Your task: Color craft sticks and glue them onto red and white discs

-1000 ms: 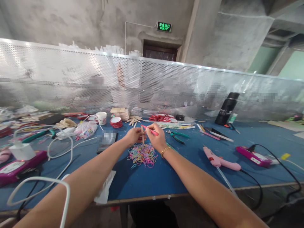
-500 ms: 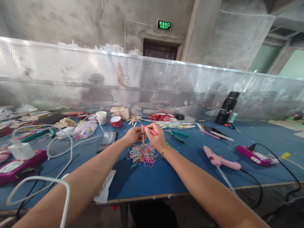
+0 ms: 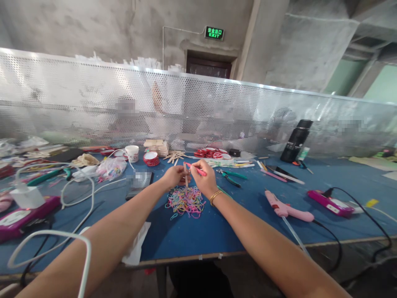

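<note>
Between the fingers of my left hand [image 3: 174,177] a flat wooden craft stick [image 3: 186,177] is held roughly upright. My right hand [image 3: 204,179], with a gold bracelet at the wrist, grips a pinkish-red pen [image 3: 199,170]. The pen's tip is at the upper end of the stick; whether it touches cannot be made out. Just below both hands lies a loose heap of small coloured rubber bands [image 3: 186,203] on the blue table [image 3: 176,240].
A phone [image 3: 139,185] lies left of the hands, and green-handled pliers [image 3: 231,177] lie to their right. Further right are a pink glue gun [image 3: 287,209], a purple power strip [image 3: 330,203] and a black bottle [image 3: 296,141]. White cables [image 3: 93,194] loop across the left side.
The pen has shifted very slightly at the top of the stick. Both hands keep almost the same place and hold.
</note>
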Available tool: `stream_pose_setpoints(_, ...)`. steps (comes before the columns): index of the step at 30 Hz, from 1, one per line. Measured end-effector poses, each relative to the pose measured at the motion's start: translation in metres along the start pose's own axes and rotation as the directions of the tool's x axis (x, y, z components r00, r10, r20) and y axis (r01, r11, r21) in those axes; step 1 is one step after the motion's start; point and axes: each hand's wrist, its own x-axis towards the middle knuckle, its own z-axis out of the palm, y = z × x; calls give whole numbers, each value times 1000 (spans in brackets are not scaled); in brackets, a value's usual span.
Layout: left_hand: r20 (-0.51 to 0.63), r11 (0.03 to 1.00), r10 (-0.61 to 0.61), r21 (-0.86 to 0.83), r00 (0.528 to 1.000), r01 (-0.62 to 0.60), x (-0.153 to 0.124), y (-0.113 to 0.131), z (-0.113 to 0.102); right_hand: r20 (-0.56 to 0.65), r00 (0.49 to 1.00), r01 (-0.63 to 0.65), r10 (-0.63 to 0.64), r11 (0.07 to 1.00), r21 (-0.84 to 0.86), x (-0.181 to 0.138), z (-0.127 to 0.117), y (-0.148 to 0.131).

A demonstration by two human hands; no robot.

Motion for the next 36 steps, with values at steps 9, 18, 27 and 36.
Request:
stream_pose_setpoints(9, 10, 1000, 2, -11, 1000, -2, 0, 0, 1, 23, 1000, 8, -9, 1000, 16, -2, 3, 2)
stream_pose_setpoints(18, 17, 1000, 10, -8, 1000, -10, -1, 0, -1, -4, 1000, -16, 16, 1000, 3, 0, 1, 0)
stream_pose_setpoints(27, 11, 1000, 13, -12, 1000, -13, -2, 2, 2, 18, 1000, 4, -5, 1000, 15, -1, 3, 1)
stream_pose_setpoints(36, 15, 1000, 8, -19, 1000, -8, 2, -1, 0, 19, 1000, 8, -8, 1000, 2, -1, 3, 3)
